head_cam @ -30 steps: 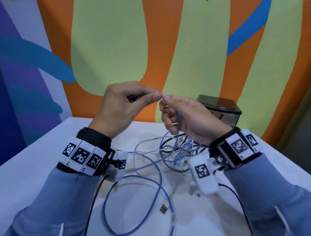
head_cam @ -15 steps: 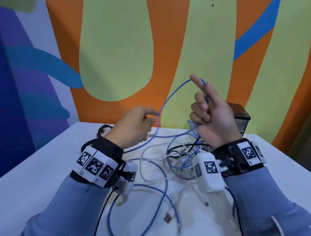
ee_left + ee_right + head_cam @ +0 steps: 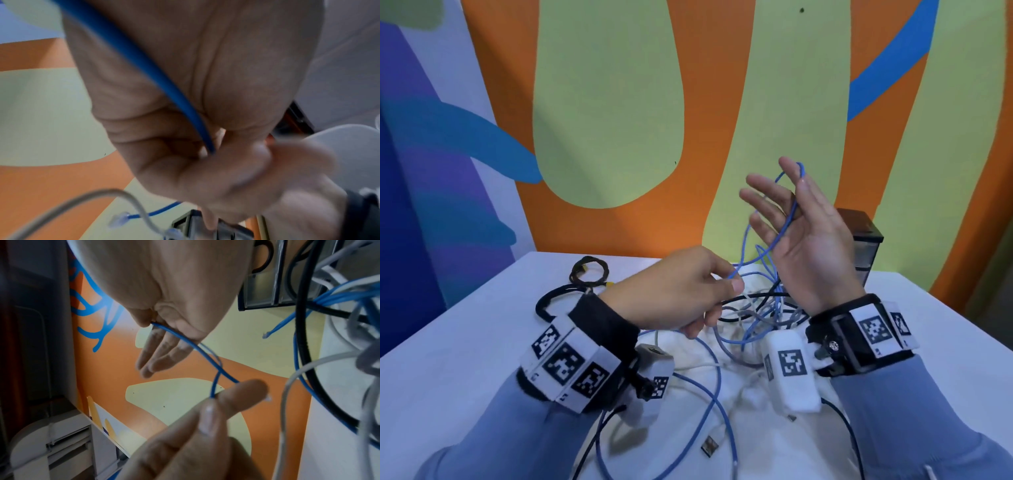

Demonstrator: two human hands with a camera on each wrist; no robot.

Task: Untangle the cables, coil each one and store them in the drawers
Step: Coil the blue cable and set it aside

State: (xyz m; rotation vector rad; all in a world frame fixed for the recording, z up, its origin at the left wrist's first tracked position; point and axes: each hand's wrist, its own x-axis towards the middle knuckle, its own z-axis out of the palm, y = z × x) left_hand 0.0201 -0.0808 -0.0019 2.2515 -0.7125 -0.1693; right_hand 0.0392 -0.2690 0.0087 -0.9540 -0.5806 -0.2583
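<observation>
A long blue cable rises out of a tangle of blue, grey, white and black cables on the white table. My right hand is raised with the palm towards me and the fingers spread straight. The blue cable hangs over it between thumb and forefinger and runs down across the palm. Lower and to the left, my left hand pinches the same blue cable between thumb and forefinger. In the left wrist view the blue cable crosses the palm into that pinch. The dark drawer unit stands behind the right hand.
A brown-black coiled cable and a thick black curved cable lie at the back left. A loose USB plug and blue loops lie near the front edge. The painted wall stands close behind the table.
The hands, pinching together a second ago, have parted. The right hand rose and spread its curled fingers, the blue cable draped over it. The left hand dropped, still pinching the cable.
</observation>
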